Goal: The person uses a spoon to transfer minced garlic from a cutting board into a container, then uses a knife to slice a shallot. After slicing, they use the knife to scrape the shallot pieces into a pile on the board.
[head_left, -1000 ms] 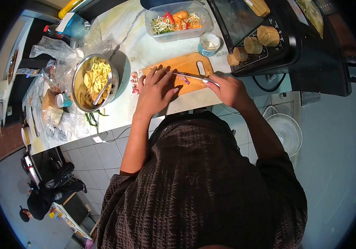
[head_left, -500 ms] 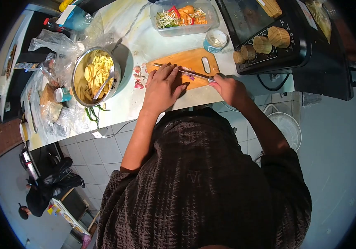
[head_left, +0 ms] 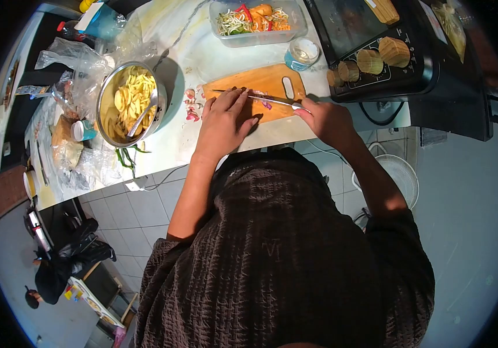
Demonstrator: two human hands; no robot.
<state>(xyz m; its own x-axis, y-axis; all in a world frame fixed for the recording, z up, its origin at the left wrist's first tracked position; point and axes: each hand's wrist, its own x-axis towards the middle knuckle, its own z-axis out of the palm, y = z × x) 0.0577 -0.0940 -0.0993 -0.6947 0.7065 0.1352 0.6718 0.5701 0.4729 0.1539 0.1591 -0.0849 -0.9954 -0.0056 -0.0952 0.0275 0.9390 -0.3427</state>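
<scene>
A wooden cutting board [head_left: 272, 78] lies on the pale counter. My left hand [head_left: 224, 120] rests on its left part, fingers spread over small purple pieces [head_left: 266, 104]; what lies under the palm is hidden. My right hand [head_left: 325, 119] grips the handle of a knife [head_left: 249, 96] whose thin blade runs leftward across the board, past my left fingertips. A few pinkish peel scraps [head_left: 191, 107] sit on the counter just left of the board.
A steel pot [head_left: 105, 110] of yellow slices with a utensil stands at the left among plastic bags. Behind the board are a clear tub of mixed vegetables [head_left: 256, 21] and a small cup [head_left: 302, 54]. A black cooktop [head_left: 376, 52] with wooden knobs is at the right.
The knife blade has slid further left across the board, its tip now beyond my left fingertips. Both hands stay on the board; the view has shifted slightly.
</scene>
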